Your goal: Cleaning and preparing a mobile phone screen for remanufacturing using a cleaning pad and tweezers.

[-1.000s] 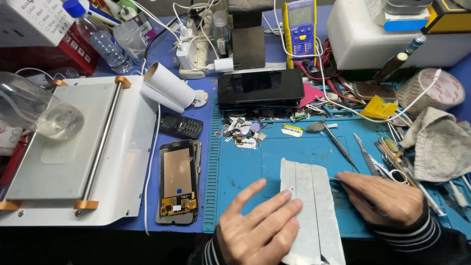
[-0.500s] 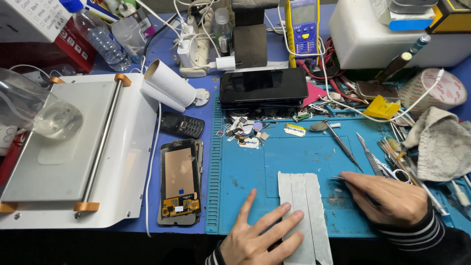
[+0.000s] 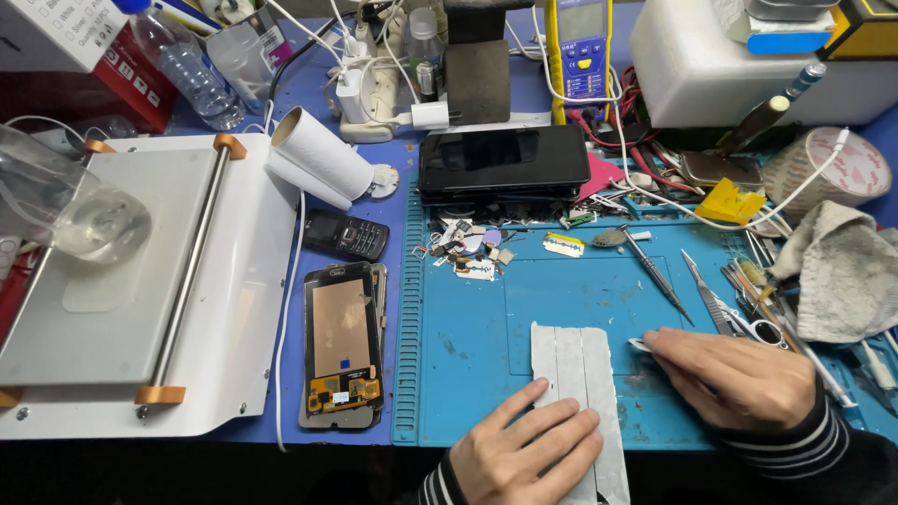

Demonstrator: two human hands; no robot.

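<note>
The grey panel (image 3: 578, 393) is lying flat on the blue mat (image 3: 524, 309), near the mat's bottom edge. The left hand (image 3: 528, 454) is pressing on the panel's lower part with open, spread fingers and is clasping nothing. The right hand (image 3: 734, 379), at 3 o'clock from the panel, is lying curled on the mat; its fingertips are touching a small white thing (image 3: 639, 345), but I cannot tell if the grip is closed on it. At 9 o'clock, a dismantled phone (image 3: 341, 344) is lying on the table. At 1 o'clock, tweezers (image 3: 711, 299) are lying.
</note>
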